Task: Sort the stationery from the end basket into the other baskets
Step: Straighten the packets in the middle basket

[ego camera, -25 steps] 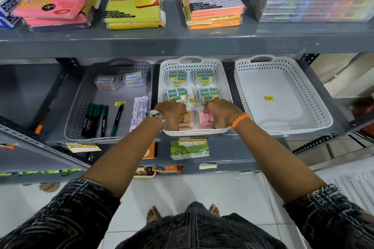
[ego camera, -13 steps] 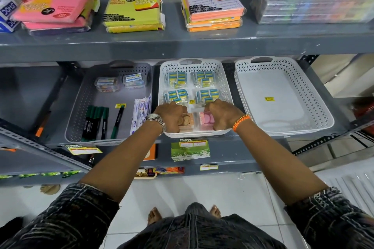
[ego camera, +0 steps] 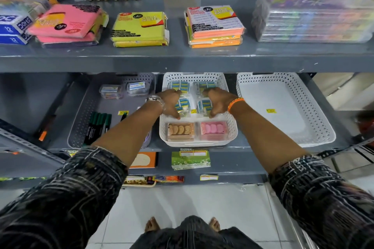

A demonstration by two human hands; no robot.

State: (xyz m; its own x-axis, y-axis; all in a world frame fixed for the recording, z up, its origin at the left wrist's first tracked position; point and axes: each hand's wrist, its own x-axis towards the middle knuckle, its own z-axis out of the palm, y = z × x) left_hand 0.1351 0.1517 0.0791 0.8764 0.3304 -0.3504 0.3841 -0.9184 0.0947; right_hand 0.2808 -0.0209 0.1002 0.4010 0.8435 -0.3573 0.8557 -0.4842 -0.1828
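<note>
Landmark: middle white basket (ego camera: 230,127) on the lower grey shelf (ego camera: 251,143).

Both hands are inside this basket. Left hand (ego camera: 171,104) lies over the left column of blue-and-yellow packets (ego camera: 184,105), fingers (ego camera: 175,115) spread and curved down, thumb tip touching the basket floor at the near edge of a packet. Right hand (ego camera: 217,103) mirrors it over the right column, fingers spread across the packets. Whether either hand actually grips a packet, cannot tell; the palms hide the contact. Watch on the left wrist, orange band on the right.

Near end of the basket, in front of the hands: a box of tan pieces (ego camera: 180,131) on the left, a box of pink pieces (ego camera: 213,130) on the right, side by side and apart from both hands.

Left of the basket: grey basket (ego camera: 81,127) holding green markers (ego camera: 99,125) at its near end and two small clear boxes (ego camera: 123,90) at its far end; the left forearm crosses over its right side.

Right of the basket: a second white basket (ego camera: 323,127), only a yellow sticker (ego camera: 270,110) visible on its floor.

Above the basket, on the upper shelf: pink (ego camera: 66,24), yellow-green (ego camera: 139,28) and orange (ego camera: 214,26) sticky-note packs.
</note>
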